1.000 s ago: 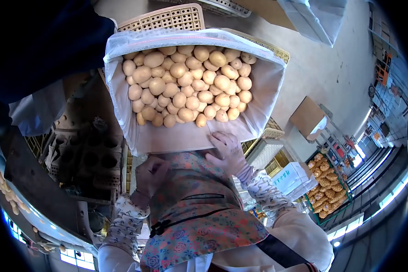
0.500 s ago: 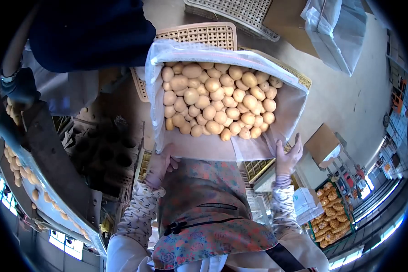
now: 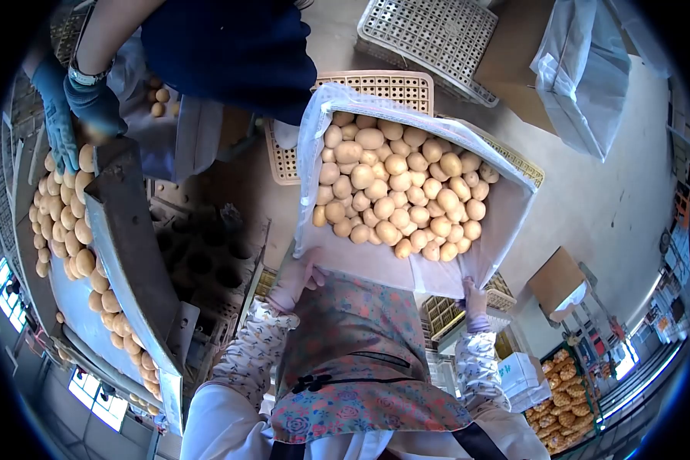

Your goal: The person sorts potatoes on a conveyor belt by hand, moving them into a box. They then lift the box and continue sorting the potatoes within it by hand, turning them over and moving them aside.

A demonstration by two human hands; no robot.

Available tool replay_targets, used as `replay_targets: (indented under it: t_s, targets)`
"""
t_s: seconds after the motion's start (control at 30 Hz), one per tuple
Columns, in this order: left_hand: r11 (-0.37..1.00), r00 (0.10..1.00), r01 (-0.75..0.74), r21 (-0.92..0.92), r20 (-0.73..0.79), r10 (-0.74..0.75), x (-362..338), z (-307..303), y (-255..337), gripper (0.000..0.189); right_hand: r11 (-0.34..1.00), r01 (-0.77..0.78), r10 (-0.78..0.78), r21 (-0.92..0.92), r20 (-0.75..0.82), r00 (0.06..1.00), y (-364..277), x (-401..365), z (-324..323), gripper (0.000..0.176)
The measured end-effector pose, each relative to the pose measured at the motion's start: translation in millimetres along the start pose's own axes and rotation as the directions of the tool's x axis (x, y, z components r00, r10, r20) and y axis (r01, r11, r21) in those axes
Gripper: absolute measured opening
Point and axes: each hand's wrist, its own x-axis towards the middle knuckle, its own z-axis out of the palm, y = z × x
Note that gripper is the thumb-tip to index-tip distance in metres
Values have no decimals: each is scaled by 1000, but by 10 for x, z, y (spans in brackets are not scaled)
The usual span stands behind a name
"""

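Observation:
In front of me is a box [image 3: 353,264] with a white plastic liner, filled with round, pale brown potatoes [image 3: 400,188]. The near wall of the box rests close to my floral apron. My left hand [image 3: 299,280], in a thin pale glove, holds the near left corner, its fingers curled beside the apron. At the near right corner, my right hand [image 3: 475,297] grips the edge; some of its fingers are hidden by the box.
At upper left, another person's gloved hands [image 3: 75,107] are over potatoes on a sorting chute [image 3: 134,253]. Plastic crates [image 3: 429,38] and a lined carton [image 3: 575,77] stand beyond. A cardboard box [image 3: 557,282] and bagged produce [image 3: 563,399] are at right.
My right hand has gone from spread fingers to gripping the box's corner. The box has shifted right and slightly down in view, as has much of the scene. The other person's hands show more fully.

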Motion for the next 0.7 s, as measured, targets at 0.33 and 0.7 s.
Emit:
replay_targets:
  t_s: [0.33, 0.7]
  targets:
    - [999, 990, 41, 26, -133, -37, 239, -73, -149, 36, 786, -425, 84, 448, 604, 792, 52, -188, 108, 29]
    - [940, 960, -276, -203, -15, 279, -265, 277, 1046, 29, 775, -350, 12, 526, 542, 840, -957, -289, -526, 23]
